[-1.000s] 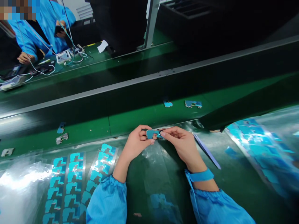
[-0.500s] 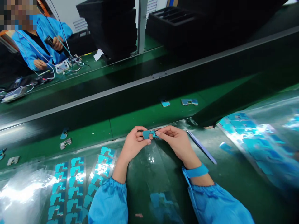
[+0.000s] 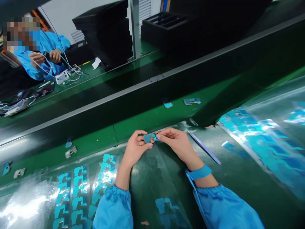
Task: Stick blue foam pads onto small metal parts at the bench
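Observation:
My left hand [image 3: 135,147] and my right hand [image 3: 175,141] meet at the near edge of the green conveyor belt [image 3: 152,119]. Between their pinched fingertips they hold one small blue-filmed part [image 3: 149,137]. Both hands are closed on it, thumbs and forefingers pressed against its ends. Blue sleeves cover both forearms, and a blue wrist strap [image 3: 199,172] circles my right wrist. A thin pair of tweezers [image 3: 204,147] lies on the mat just right of my right hand.
Clear sheets of blue stickers [image 3: 81,190] lie at the lower left, and another sheet [image 3: 259,143] at the right. Several small parts [image 3: 192,101] rest on the belt. Black trays [image 3: 107,35] stand beyond. A co-worker in blue [image 3: 45,54] handles cables at the far left.
My hands stay pinched on the small part, nearly still. The view has tilted, so the belt and its parts sit slightly lower and left. The co-worker's hands have shifted.

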`<control>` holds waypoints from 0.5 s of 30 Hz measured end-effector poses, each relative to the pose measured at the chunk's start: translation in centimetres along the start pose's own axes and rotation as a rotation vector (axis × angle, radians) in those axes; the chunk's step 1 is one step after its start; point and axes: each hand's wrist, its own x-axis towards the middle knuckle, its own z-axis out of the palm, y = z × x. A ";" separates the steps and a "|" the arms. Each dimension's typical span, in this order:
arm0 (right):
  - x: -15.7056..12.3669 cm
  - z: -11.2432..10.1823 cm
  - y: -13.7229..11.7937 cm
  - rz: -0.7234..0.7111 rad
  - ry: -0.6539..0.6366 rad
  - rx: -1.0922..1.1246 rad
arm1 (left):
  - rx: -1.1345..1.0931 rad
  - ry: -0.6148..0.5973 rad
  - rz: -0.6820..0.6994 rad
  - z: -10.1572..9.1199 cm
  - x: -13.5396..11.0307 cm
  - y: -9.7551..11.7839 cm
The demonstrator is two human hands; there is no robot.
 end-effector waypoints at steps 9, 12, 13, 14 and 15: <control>0.1 0.1 0.0 0.000 -0.018 0.020 | 0.004 0.003 0.017 0.1 0.0 0.1; 0.1 0.1 0.0 -0.006 -0.020 0.023 | 0.005 0.008 0.021 0.1 0.0 0.2; 0.1 0.1 0.0 -0.008 -0.022 0.022 | 0.006 0.015 0.022 0.2 0.0 0.2; 0.1 0.1 0.0 -0.009 -0.022 0.021 | 0.007 0.024 0.020 0.3 0.0 0.2; 0.1 0.1 -0.1 -0.012 -0.021 0.020 | 0.007 0.033 0.015 0.3 0.0 0.3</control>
